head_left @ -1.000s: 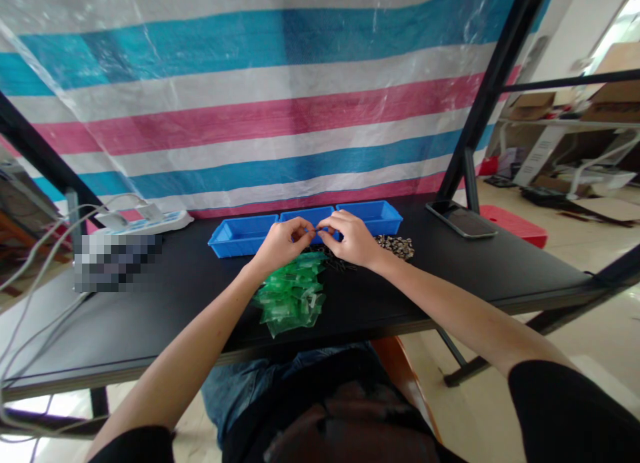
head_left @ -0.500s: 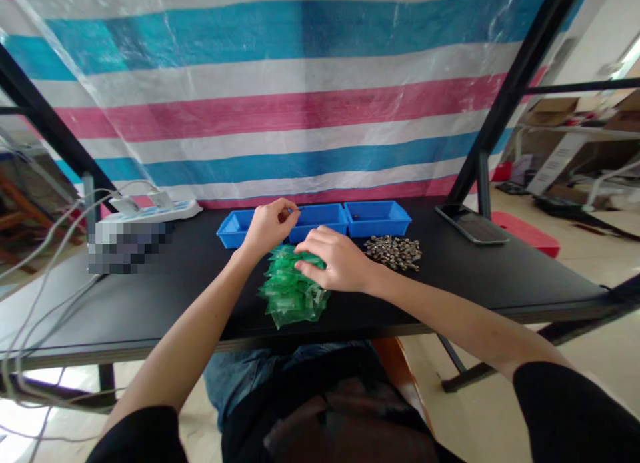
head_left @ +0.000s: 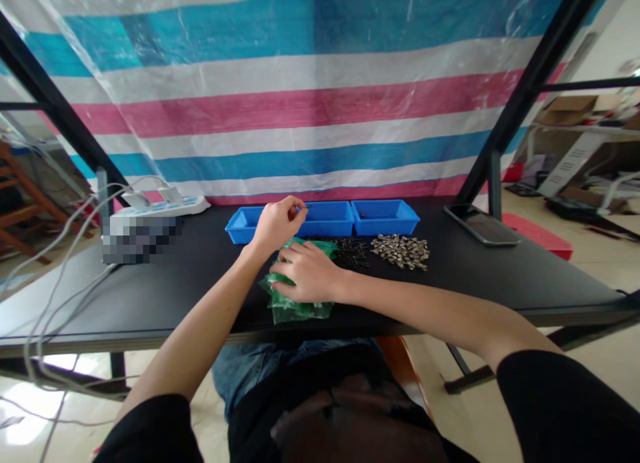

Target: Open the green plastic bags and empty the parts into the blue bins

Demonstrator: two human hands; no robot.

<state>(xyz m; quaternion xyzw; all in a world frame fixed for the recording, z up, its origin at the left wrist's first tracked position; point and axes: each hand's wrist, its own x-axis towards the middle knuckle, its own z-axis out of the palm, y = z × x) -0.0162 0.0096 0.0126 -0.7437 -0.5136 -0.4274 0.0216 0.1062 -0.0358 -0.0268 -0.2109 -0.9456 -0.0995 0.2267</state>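
Near the centre of the frame, the left hand (head_left: 280, 224) is closed to a pinch, thumb and forefinger together on a small dark piece (head_left: 309, 206), too small to make out in detail, in front of the middle blue tray (head_left: 333, 229). Just below it in the frame, the right hand (head_left: 314, 273) lies palm down over a heap of green plastic bags (head_left: 301, 311), its fingers loosely curved and slightly apart; whether it grips one of them cannot be told. The bags lie at the centre of the frame, close to the front edge of the black surface (head_left: 200, 283), partly covered by that hand. Right of centre, a scatter of thin black pieces (head_left: 353, 252) lies beside a pile of shiny metal pieces (head_left: 401, 251), with the right blue tray (head_left: 388, 228) behind them. The left blue tray (head_left: 242, 235) stands left of centre, partly behind the left hand. A phone (head_left: 481, 224) rests toward the right of the frame, and a white power strip (head_left: 193, 205) toward the left.
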